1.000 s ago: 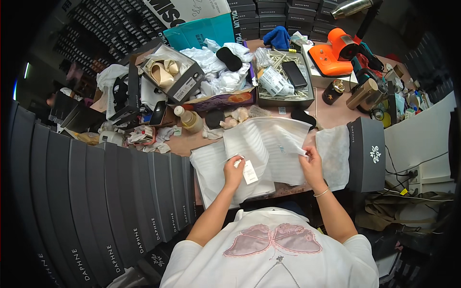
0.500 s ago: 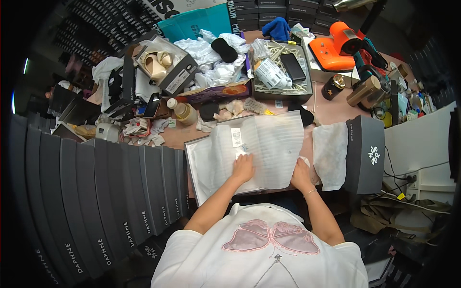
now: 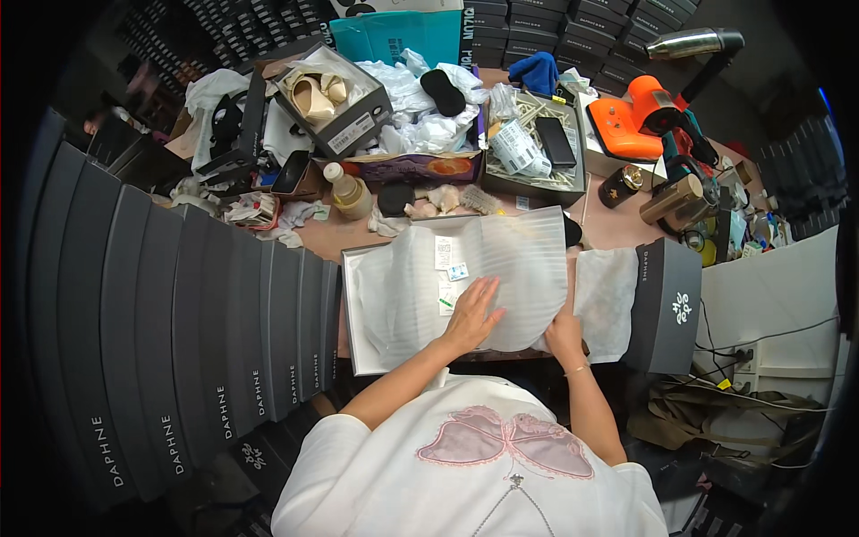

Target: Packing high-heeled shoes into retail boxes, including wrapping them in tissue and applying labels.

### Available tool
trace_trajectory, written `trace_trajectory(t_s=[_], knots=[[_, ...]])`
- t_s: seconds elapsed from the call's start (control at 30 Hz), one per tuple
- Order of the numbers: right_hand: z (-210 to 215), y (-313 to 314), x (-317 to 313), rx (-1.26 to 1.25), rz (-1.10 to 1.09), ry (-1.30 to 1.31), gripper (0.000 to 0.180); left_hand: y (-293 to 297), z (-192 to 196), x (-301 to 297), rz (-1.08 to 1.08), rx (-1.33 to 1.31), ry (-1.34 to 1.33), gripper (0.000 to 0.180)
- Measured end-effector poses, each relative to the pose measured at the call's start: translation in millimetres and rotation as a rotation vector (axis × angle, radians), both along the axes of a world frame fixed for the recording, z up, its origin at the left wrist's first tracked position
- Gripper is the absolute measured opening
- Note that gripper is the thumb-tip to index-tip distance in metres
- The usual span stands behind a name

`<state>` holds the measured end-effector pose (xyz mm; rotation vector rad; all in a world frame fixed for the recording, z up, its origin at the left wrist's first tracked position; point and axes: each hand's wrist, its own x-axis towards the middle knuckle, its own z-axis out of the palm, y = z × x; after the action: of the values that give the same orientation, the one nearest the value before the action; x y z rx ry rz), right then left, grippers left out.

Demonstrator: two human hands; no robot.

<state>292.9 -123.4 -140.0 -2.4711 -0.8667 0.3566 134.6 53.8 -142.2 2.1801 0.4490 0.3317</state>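
A translucent white foam sheet (image 3: 523, 259) lies over an open shoe box (image 3: 356, 345) with a white inside. On the sheet rest a white paper tag (image 3: 444, 253), a small blue-and-white packet (image 3: 458, 271) and a small label with a green mark (image 3: 446, 302). My left hand (image 3: 474, 315) is open, its fingers stretched out flat on the sheet. At the sheet's right edge, my right hand (image 3: 565, 338) is closed; what its fingers grip is partly hidden. Just right of it lies a white cloth-like pouch (image 3: 606, 300), beside a dark box lid (image 3: 669, 306).
A row of dark shoe boxes (image 3: 201, 331) stands along the left. Behind the work lie a bottle (image 3: 347, 192), a box with beige shoes (image 3: 344, 121), crumpled white paper (image 3: 425, 134), a box of thin sticks with a phone (image 3: 557, 141), and an orange device (image 3: 631, 121).
My left hand has slid right and opened flat, uncovering the packet and label. My right hand has moved slightly down along the sheet's edge. The view has shifted a little.
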Motion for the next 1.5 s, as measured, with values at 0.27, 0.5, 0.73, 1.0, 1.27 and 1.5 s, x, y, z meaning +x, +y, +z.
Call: trace_trajectory(t_s=[0.27,0.5,0.73,1.0,1.27,1.5], knots=[[147.3,-61.0,36.0,1.063,-0.243,0.661,0.032,-29.2,12.6,15.8,-0.331,0.299,0.221,0.064],[83.4,107.3,-72.2,0.495,0.087,0.915,0.025,-0.3,46.3,-90.2,-0.588,-0.369,0.392,0.045],[-46.1,132.4,-123.9,-0.044,0.507,0.114,0.029,-17.9,-12.6,-207.5,0.844,-1.7,0.008,0.059],[-40.7,134.4,-122.0,-0.12,0.441,0.199,0.032,19.8,46.0,-148.2,0.672,-0.941,-0.33,0.035],[29.4,89.3,-81.8,0.305,0.374,0.192,0.056,50.8,20.2,-113.7,0.419,-0.765,-0.176,0.037],[72.3,-127.7,13.0,-0.162,-0.211,-0.171,0.072,77.4,8.3,5.9,-0.33,0.601,0.684,0.049]])
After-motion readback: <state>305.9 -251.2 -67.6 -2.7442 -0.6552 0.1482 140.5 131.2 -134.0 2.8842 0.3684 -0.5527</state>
